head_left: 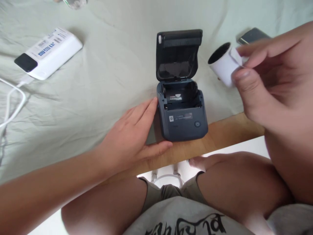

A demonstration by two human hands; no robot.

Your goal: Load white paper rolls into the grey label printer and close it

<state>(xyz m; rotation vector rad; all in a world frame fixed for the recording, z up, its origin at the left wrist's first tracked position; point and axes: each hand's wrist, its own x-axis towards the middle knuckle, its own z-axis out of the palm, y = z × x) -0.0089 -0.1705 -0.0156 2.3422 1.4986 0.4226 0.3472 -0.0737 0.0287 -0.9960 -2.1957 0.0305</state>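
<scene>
A small dark blue label printer (182, 125) stands near the table's front edge with its black lid (177, 55) raised. Its roll compartment shows a printed sticker inside and no roll. My left hand (133, 133) lies against the printer's left side, fingers stretched along it and thumb at the front corner. To the right of the printer, my right hand (266, 71) pinches a white paper roll (225, 67) between thumb and fingers, above the table. The roll is tilted, its dark hollow core facing up and left.
A white power bank (52, 52) with a plugged-in white cable (14, 86) lies at the left. Behind my right hand is a dark flat object (253, 35), partly hidden. A pale green cloth (114, 58) covers the table, whose wooden edge (225, 130) shows in front.
</scene>
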